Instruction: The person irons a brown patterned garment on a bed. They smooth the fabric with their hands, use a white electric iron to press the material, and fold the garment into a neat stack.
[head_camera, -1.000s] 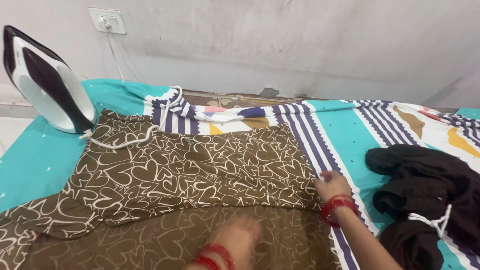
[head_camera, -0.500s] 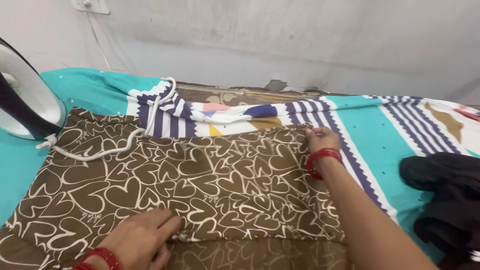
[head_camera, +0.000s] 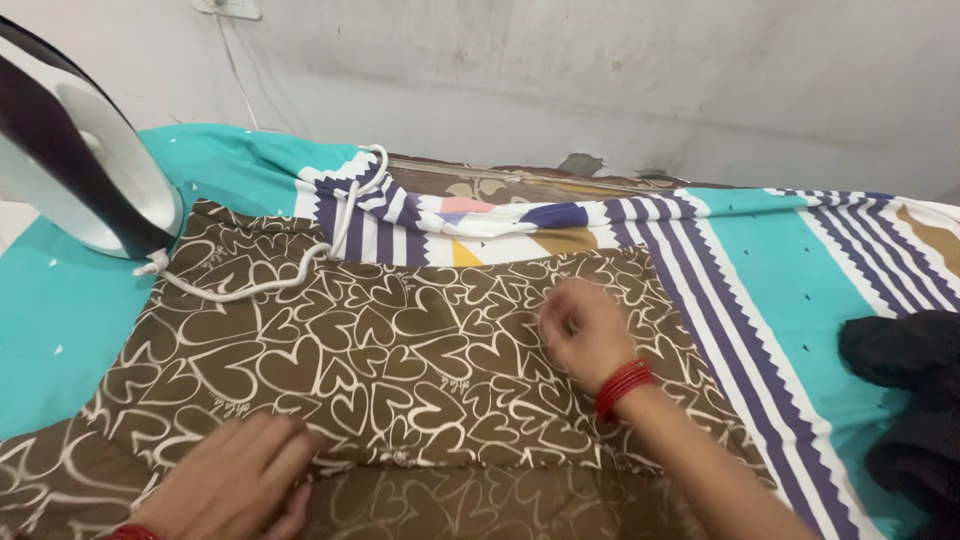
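A brown cloth with a white heart print (head_camera: 380, 340) lies spread flat on a turquoise striped bedsheet (head_camera: 760, 280). My left hand (head_camera: 235, 485) rests palm down on the cloth's near folded edge at the lower left. My right hand (head_camera: 585, 330), blurred by motion, lies on the cloth right of its middle, fingers loosely curled, and holds nothing I can make out. Both wrists wear red bangles.
An electric iron (head_camera: 75, 165) stands on its heel at the far left, its white cord (head_camera: 300, 270) trailing across the cloth's upper left corner towards a wall socket (head_camera: 228, 8). A heap of black clothes (head_camera: 915, 400) sits at the right edge. A grey wall runs behind.
My right hand left the cloth's far right corner and moved down and left onto its middle. My left hand stays pressed on the near edge. The view shifted slightly right.
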